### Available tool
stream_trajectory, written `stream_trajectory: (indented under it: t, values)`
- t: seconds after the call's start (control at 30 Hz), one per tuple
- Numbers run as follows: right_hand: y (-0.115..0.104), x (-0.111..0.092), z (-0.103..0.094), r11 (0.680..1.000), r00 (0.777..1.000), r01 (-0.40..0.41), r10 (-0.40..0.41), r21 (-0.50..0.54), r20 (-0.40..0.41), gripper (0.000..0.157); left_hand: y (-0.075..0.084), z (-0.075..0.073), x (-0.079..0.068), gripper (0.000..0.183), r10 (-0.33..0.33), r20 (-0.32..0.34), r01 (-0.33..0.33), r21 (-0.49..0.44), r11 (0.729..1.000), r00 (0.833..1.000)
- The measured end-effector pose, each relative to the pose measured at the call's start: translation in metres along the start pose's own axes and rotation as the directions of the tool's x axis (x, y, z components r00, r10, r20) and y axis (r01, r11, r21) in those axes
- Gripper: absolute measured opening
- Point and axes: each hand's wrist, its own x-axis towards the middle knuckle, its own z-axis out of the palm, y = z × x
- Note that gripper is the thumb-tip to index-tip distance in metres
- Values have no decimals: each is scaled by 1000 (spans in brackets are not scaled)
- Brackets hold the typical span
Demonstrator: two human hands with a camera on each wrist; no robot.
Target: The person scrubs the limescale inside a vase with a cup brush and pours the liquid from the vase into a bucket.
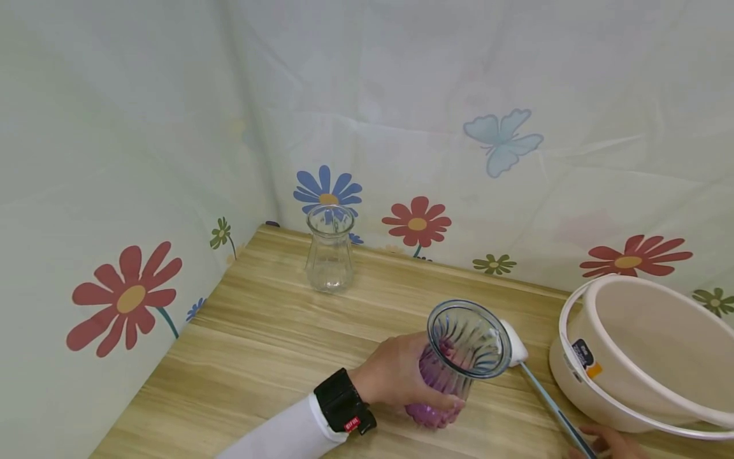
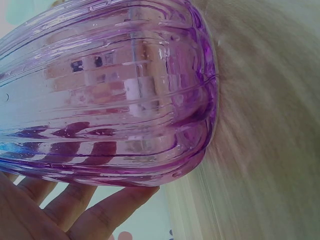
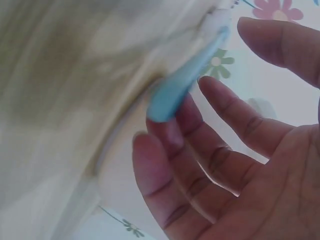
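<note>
My left hand (image 1: 401,373) grips a ribbed glass vase (image 1: 467,338), bluish at the flared rim and purple toward the base. In the left wrist view the fingers (image 2: 107,212) lie along the side of the vase (image 2: 115,100); whether its base touches the table cannot be told. Beside the vase lies a bottle brush with a white head (image 1: 514,344) and a slim blue handle (image 1: 553,405). At the handle's end is my right hand (image 1: 610,441), partly out of the head view. In the right wrist view its fingertips touch the blue handle (image 3: 175,92), while the thumb (image 3: 280,45) stands apart.
A clear glass vase (image 1: 331,258) stands upright near the table's back left corner. On the right is a cream bucket (image 1: 602,389) with its handle down, close to my right hand. Flower-printed sheeting (image 1: 401,127) hangs behind and left of the wooden table (image 1: 258,338).
</note>
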Motion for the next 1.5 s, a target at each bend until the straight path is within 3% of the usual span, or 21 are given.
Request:
stream_trajectory:
  t: [0.1, 0.2, 0.3, 0.57, 0.8, 1.07, 1.17, 1.3, 1.5]
  values:
    - [-8, -7, 0, 998, 983, 62, -59, 13, -176, 43, 0, 0, 0, 67, 5, 0, -5, 4, 1000, 1000]
    - [-19, -11, -3, 990, 954, 139, -133, 1, -270, 46, 0, 0, 1, 67, 5, -4, -5, 17, 1000, 1000]
    - [-29, -13, -8, 980, 936, 196, -192, -18, -296, 49, -1, 0, 1, 67, 2, -6, -2, 18, 1000, 1000]
    - [-63, -10, -5, 965, 926, 259, -240, 30, -292, 50, -2, 1, 0, 67, 13, -7, -13, 17, 1000, 1000]
    - [-102, -8, 2, 910, 917, 375, -337, 178, -213, 62, -1, 1, 0, 68, 6, -4, -6, 19, 1000, 1000]
    - [-132, 7, -11, 807, 894, 442, -429, 391, -125, 73, 0, 0, 2, 68, 10, 14, -9, -20, 1000, 1000]
    - [-147, 13, -16, 781, 892, 432, -443, 451, -88, 73, 0, -1, 3, 68, 12, 9, -12, -12, 1000, 1000]
    - [-172, 21, -21, 778, 909, 345, -416, 525, 20, 77, 0, -1, 2, 66, 20, 2, -20, -11, 1000, 1000]
    - [-201, 34, -16, 721, 918, 232, -384, 652, 98, 74, 1, 1, 0, 67, -1, -17, 1, 9, 1000, 1000]
